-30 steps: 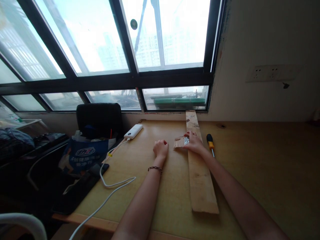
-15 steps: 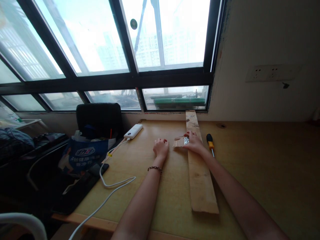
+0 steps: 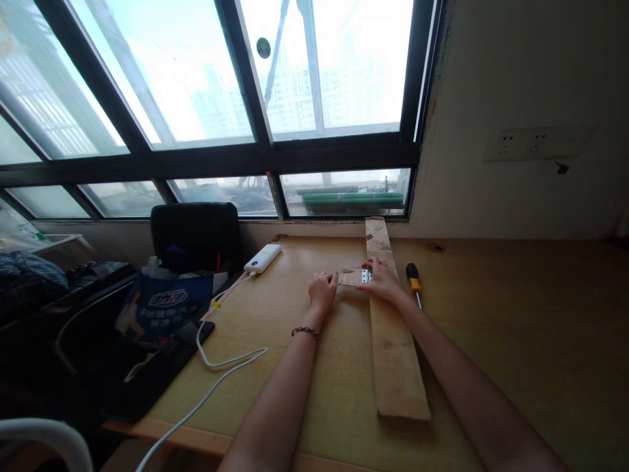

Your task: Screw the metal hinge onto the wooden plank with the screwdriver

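A small silver hinge (image 3: 366, 276) with screw holes lies where a short piece of wood (image 3: 350, 277) meets the left edge of a long wooden board (image 3: 397, 357). My right hand (image 3: 383, 282) is closed over the hinge, thumb and fingers pressing it against the wood; its right part is hidden beneath them. At the short piece's left end, my left hand (image 3: 323, 290) has its fingers curled, with the fingertips against that end. To the right of the board lies a screwdriver (image 3: 413, 280) with a black and yellow handle.
The long board runs lengthwise across the wooden table (image 3: 515, 354). A white power bank (image 3: 263, 259) with a white cable (image 3: 230, 370) lies at the table's left edge. Beyond that edge stand a black chair (image 3: 194, 229) and a blue bag (image 3: 170, 305).
My left hand has moved right, up to the end of the short wooden piece, which now sits straighter. My right hand stays at the hinge.
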{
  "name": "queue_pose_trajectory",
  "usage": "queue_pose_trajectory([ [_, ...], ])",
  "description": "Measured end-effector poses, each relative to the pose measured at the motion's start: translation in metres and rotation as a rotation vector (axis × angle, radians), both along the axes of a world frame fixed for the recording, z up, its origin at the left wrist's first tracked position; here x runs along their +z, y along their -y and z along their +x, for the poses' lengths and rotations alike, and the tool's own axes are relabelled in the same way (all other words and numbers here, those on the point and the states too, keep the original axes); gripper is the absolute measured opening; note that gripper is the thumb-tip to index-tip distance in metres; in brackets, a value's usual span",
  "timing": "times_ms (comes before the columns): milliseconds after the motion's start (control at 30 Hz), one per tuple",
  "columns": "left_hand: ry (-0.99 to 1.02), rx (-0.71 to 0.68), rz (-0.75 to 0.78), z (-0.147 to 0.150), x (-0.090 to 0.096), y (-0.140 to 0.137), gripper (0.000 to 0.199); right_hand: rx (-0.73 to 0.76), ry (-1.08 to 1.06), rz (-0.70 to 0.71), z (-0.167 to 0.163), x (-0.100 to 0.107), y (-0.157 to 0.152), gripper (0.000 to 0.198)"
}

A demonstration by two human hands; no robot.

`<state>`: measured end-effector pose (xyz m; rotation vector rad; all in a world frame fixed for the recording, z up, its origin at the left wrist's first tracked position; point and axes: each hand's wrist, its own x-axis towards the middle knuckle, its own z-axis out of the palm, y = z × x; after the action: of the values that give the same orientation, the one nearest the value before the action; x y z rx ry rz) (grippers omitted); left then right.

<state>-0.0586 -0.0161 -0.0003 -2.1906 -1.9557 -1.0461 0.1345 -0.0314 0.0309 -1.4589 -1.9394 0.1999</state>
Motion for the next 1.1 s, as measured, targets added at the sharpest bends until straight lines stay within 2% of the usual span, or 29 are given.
queue_pose_trajectory([
  [167, 0.252, -0.062, -0.003, -0.001, -0.004, -0.006, 0.036, -0.014, 0.006, 0.000, 0.000, -0.001, -0.001, 0.066],
  [333, 0.574, -0.103, -0.161, 0.002, -0.004, -0.011, 0.035, 0.004, -0.003, 0.005, 0.001, -0.002, -0.001, 0.072],
  [400, 0.666, -0.084, -0.185, -0.007, -0.004, -0.016, 0.037, 0.007, -0.024, 0.019, 0.001, -0.004, -0.002, 0.078],
  [467, 0.703, -0.007, -0.169, -0.026, -0.004, -0.022, 0.038, 0.010, -0.045, 0.034, 0.002, -0.006, -0.004, 0.081],
  [567, 0.641, 0.172, -0.179, -0.063, -0.003, -0.028, 0.038, 0.013, -0.060, 0.047, 0.003, -0.009, -0.006, 0.083],
  [700, 0.391, 0.389, -0.318, -0.096, -0.001, -0.029, 0.039, 0.014, -0.067, 0.043, 0.004, -0.009, -0.006, 0.082],
  [867, 0.216, 0.519, -0.382, -0.098, 0.003, -0.022, 0.039, 0.008, -0.071, 0.033, 0.004, -0.009, -0.007, 0.081],
  [1100, 0.117, 0.616, -0.321, -0.099, 0.008, -0.013, 0.033, 0.002, -0.076, 0.010, 0.004, -0.008, -0.006, 0.084],
])
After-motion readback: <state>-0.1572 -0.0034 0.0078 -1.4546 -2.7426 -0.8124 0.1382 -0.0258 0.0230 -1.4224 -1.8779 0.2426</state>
